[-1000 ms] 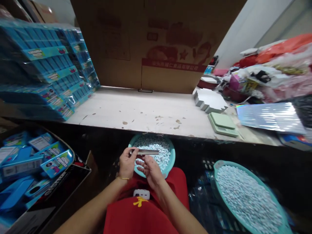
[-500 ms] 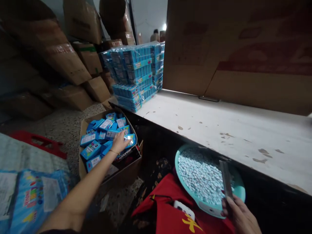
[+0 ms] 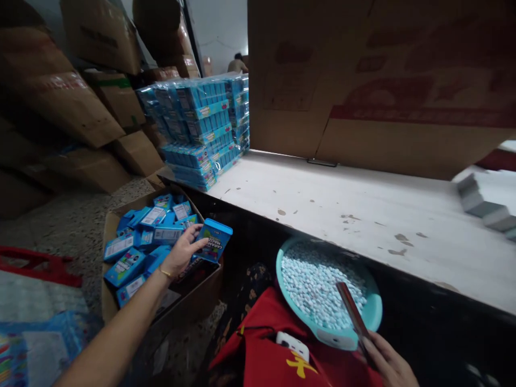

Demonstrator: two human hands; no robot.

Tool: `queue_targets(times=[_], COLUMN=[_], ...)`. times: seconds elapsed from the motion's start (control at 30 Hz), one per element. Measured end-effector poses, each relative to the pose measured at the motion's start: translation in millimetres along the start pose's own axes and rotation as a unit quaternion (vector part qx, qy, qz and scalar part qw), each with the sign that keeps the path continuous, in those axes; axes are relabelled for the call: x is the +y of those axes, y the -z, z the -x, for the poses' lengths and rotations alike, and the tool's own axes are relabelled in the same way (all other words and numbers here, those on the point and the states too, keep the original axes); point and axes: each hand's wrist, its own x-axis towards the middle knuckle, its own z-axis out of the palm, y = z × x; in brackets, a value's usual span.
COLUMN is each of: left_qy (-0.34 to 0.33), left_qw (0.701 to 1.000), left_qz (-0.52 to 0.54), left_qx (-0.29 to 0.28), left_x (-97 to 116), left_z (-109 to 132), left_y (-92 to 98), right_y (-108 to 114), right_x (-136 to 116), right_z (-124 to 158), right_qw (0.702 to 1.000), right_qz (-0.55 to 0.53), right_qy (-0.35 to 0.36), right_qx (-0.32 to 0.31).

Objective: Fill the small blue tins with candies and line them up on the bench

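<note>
My left hand point(image 3: 183, 253) grips a small blue candy box point(image 3: 216, 242) between thumb and fingers, above the right edge of an open carton point(image 3: 207, 290). More blue boxes point(image 3: 126, 267) lie jumbled inside that carton. At lower right, my right hand point(image 3: 389, 360) is wrapped round the near end of a long, narrow, dark shiny strip point(image 3: 350, 303). Its far end reaches over a turquoise basin point(image 3: 375, 312) filled with small pale blue and white candies point(image 3: 314, 285). I cannot tell whether the strip is flat or hollow.
A white worktop point(image 3: 290, 193) runs above the basin. On it stand plastic-wrapped stacks of blue boxes point(image 3: 201, 118) and a large brown carton point(image 3: 290, 118). Cartons point(image 3: 92, 107) are piled at left. A red apron point(image 3: 258, 344) covers my lap. A person point(image 3: 237, 64) is far back.
My left hand has lifted a blue candy box up and right out of the carton. My right hand still holds the strip, now tilted differently over the basin. The view has turned right.
</note>
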Motion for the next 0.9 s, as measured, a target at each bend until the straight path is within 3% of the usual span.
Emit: queue_targets(times=[0.07,0.13,0.27,0.37,0.47,0.57,0.67,0.77,0.9], left_qy=[0.074,0.148,0.272,0.297,0.268,0.207,0.073,-0.065,-0.04], left_qw=[0.985,0.959,0.926,0.915,0.907,0.897,0.916,0.935,0.962], left_qz=[0.155,0.234,0.224,0.199,0.204,0.18,0.073,-0.071,-0.097], left_qx=[-0.032,-0.064,-0.135,-0.186,-0.255,-0.346,-0.388,-0.342,-0.252], left_x=[0,-1,-6,-11,-16,-19,-21,-26,-34], left_z=[14,24,37,52,68,77,77,71,59], left_y=[-41.2,-85.5,-164.0,-200.7,-212.3,-207.1,-202.0,-206.4,-218.3], right_y=[-13,-31,-64,-72,-75,-82,-88,-94,-104], right_x=[-7,-21,-54,-64,-52,-35,-27,-24,-16], right_z=[5,11,15,13,13,11,7,5,9], right_qw=[0.999,0.992,0.976,0.973,0.972,0.971,0.951,0.941,0.949], right_qz=[-0.038,-0.106,-0.171,-0.107,-0.081,-0.181,-0.283,-0.32,-0.307], right_qy=[0.008,0.044,0.084,0.138,0.139,0.068,0.031,0.019,0.018], right_qx=[-0.026,-0.056,-0.109,-0.152,-0.174,-0.14,-0.12,-0.109,-0.065])
